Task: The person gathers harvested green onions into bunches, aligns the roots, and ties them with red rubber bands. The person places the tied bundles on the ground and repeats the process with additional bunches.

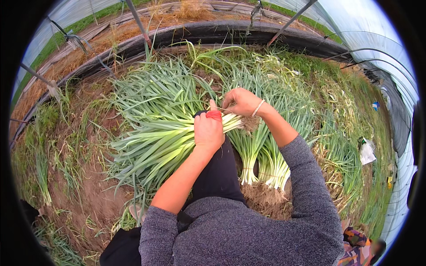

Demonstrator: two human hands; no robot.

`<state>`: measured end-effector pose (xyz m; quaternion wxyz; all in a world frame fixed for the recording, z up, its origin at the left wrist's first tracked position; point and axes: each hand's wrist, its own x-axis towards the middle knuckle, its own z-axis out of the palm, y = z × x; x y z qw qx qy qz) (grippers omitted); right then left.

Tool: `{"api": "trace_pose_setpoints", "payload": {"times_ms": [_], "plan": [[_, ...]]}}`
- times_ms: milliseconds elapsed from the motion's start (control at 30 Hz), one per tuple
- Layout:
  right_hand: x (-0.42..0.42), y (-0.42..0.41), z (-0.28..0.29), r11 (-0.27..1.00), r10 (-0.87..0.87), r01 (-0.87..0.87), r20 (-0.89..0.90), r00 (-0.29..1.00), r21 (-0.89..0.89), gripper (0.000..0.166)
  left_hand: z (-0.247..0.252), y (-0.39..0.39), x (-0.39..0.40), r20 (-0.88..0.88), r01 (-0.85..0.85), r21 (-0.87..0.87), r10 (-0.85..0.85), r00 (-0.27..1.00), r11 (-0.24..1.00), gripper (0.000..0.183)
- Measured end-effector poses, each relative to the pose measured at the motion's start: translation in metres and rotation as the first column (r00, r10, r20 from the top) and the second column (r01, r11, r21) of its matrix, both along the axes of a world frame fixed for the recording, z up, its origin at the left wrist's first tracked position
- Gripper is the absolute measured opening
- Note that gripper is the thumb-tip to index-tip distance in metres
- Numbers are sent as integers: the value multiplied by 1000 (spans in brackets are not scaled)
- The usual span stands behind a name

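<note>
My left hand (209, 131) is closed around a bunch of leek-like greens (166, 133) lying across my dark-trousered thigh. Red material (214, 115) is wrapped about a finger of this hand, and one finger points up. The bunch's leaves fan out to the left; its white stalks and brown roots (250, 123) stick out to the right. Just above the stalks, my right hand (244, 101) pinches a thin strand (222, 109) that runs toward my left hand. A pale band circles my right wrist. Where the strand passes behind the bunch is hidden.
Tied bunches (274, 173) with soil-covered roots lie right of my leg. Loose greens (159, 83) are heaped ahead. Metal poles (139, 25) and a rolled dark sheet (216, 31) edge the plastic tunnel. A white plastic bag (367, 151) lies right; a person's patterned clothing (357, 246) shows lower right.
</note>
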<state>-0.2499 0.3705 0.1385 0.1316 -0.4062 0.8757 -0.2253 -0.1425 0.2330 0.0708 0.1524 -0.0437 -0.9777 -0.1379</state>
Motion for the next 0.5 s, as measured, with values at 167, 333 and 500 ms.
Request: {"api": "trace_pose_setpoints", "payload": {"times_ms": [167,333,500], "plan": [[9,-7,-10,972,-195,198,39,980,-124,14,2,-4,2,29,-29,12,28,999,1000,106],[-6,-2,-14,654,-286,517,451,845,-553,5,6,-6,5,6,-8,57,7,1000,998,106],[-80,15,9,643,-510,305,-95,855,-703,46,-6,2,6,-124,48,-13,-49,991,999,59]]}}
